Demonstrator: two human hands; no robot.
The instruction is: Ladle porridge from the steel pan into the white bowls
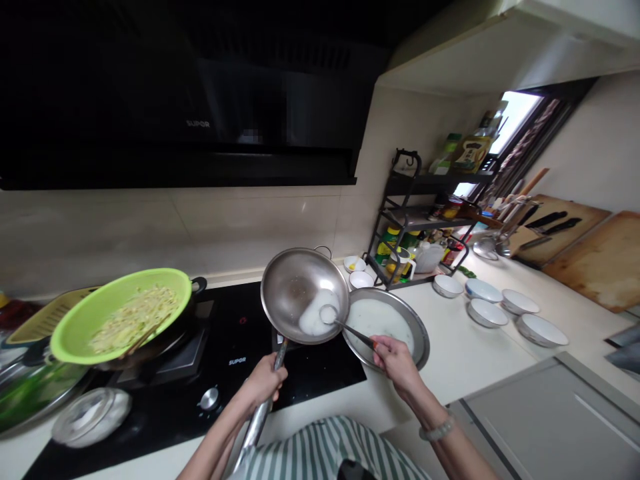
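My left hand [265,380] is closed around the long metal handle of a steel wok [293,287], which is tilted down toward the right. A pool of milky white liquid [314,319] lies in the wok's lower right side. My right hand [395,360] grips the dark handle of a ladle [356,333], its bowl dipped at that liquid. Just right of the wok, and partly behind my right hand, a wide metal basin [424,339] holds more of the white liquid.
On the left, a green colander [65,333] of pale shredded food rests over a dark pan on the black cooktop [235,393]. Several bowls [487,313] stand on the right counter. A spice rack [425,220] is by the wall; the range hood [200,167] hangs overhead.
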